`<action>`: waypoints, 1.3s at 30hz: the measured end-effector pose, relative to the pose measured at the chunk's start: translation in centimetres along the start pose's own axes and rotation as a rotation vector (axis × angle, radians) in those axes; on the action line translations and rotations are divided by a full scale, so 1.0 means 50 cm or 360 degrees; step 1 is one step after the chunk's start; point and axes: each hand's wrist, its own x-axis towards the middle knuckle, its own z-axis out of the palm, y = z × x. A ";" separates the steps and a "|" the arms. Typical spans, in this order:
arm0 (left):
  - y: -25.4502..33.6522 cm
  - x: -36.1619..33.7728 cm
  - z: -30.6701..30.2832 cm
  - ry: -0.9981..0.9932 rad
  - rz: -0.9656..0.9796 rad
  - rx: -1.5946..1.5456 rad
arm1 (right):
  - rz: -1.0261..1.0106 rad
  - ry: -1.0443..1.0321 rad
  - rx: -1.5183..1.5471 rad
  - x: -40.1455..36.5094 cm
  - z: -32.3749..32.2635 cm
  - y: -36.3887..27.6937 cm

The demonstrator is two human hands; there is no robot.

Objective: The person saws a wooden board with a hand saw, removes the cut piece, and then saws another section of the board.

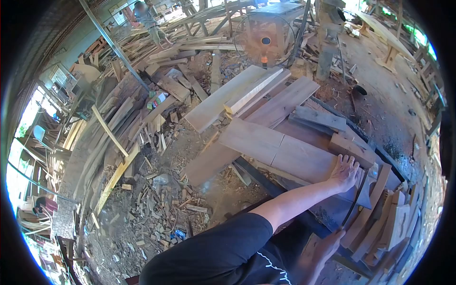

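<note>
My left hand (pixel 345 174) presses down near the right end of a long flat plank (pixel 304 156), its fingers spread and reaching toward a thick wooden block (pixel 351 148). A dark joint line crosses the plank's surface. Lower down, my right hand (pixel 327 246) is closed around the lower end of a thin, dark, slightly curved tool (pixel 354 205), whose kind I cannot make out. This tool slants up past the plank's end, close to my left hand. Beside it shows a grey, pointed flat piece (pixel 364 195).
Stacked wood pieces (pixel 387 221) lie at my right. Boards (pixel 228 97) overlap beyond the plank, with a round fan (pixel 265 40) behind them. Wood scraps (pixel 166 204) litter the ground at left. Another person (pixel 148 21) is in the far background.
</note>
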 end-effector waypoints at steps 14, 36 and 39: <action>-0.017 0.006 0.053 0.0259 0.0060 0.0053 | 0.0052 -0.0067 -0.0004 0.016 -0.008 -0.012; -0.016 0.004 0.049 0.0244 0.0047 0.0089 | 0.0038 -0.0053 -0.0019 0.037 0.015 0.005; -0.010 0.003 0.036 0.0215 0.0043 0.0083 | 0.0116 -0.0126 -0.0097 0.000 -0.019 -0.009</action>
